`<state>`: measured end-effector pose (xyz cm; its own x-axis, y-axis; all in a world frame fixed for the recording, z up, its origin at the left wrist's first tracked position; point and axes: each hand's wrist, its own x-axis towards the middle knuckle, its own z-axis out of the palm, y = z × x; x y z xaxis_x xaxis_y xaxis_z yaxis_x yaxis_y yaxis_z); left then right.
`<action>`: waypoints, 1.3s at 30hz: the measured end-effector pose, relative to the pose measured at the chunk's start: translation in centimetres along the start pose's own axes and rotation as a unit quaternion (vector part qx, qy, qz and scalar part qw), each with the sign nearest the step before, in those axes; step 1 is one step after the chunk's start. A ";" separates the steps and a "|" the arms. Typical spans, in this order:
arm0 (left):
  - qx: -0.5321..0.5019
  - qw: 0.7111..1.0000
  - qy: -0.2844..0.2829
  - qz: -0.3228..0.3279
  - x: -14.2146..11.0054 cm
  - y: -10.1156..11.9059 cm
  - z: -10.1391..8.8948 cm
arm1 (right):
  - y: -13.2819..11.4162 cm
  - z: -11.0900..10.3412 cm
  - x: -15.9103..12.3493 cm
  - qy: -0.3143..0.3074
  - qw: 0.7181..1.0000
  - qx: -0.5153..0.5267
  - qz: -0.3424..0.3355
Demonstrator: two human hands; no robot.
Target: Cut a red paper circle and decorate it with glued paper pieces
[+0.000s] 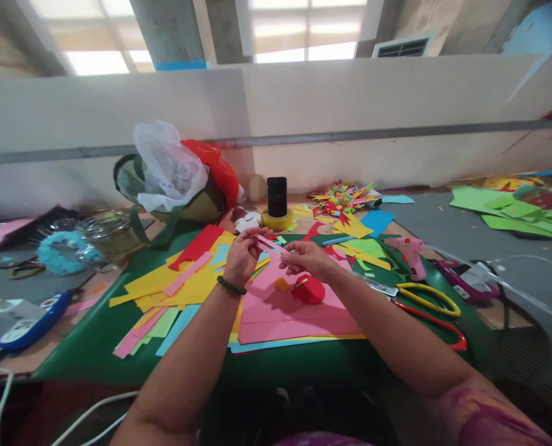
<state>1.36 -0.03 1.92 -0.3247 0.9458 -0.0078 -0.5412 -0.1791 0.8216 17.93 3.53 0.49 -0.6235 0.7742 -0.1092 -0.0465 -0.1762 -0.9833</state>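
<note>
My left hand [245,254] and my right hand [307,257] are raised over a stack of pink paper sheets [276,313]. A thin pink paper strip [270,246] runs between them, pinched in the fingers of both hands. Below, on the pink stack, lie a red paper piece [310,291] and a small orange-yellow paper piece [282,284]. Yellow paper [183,285] and cut strips in pink, green and blue are spread beside my left forearm. Close to my right forearm rest scissors [424,300] with one yellow and one red handle.
A pink glue gun [409,255] stands on the right. Behind the paper, a phone [277,197] is propped upright on a yellow tape roll [277,220]. A bag [187,192] with plastic inside sits back left. A blue-and-white device [36,319] lies at the left.
</note>
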 end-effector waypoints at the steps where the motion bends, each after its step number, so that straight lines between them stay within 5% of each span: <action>1: -0.007 1.000 -0.002 -0.005 -0.1 0.0 0.1 | 0.1 0.0 0.0 -0.002 1.000 0.000 -0.007; 11: -0.043 0.997 -0.021 -0.052 0.3 -0.4 -0.5 | 0.6 0.2 0.0 -0.008 0.999 -0.042 -0.014; 16: -0.067 0.985 -0.073 -0.141 0.1 -0.3 -0.7 | 0.6 0.1 0.3 0.029 0.999 -0.021 -0.025; 22: 0.015 0.985 -0.081 -0.153 -0.3 -2.1 -0.1 | 1.0 0.6 0.3 0.048 0.997 -0.018 -0.065; 31: 0.013 0.991 -0.048 -0.126 0.1 -2.4 -0.4 | 0.7 -0.1 0.2 0.000 0.999 -0.017 0.042; 39: 0.005 0.991 -0.043 -0.128 -0.4 -1.9 0.2 | 0.5 0.5 0.1 0.029 0.995 -0.064 0.075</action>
<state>2.67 0.03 0.48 -0.1099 0.9794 -0.1693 -0.5901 0.0727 0.8040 17.49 3.21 0.09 -0.5701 0.7792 -0.2605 0.1452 -0.2166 -0.9654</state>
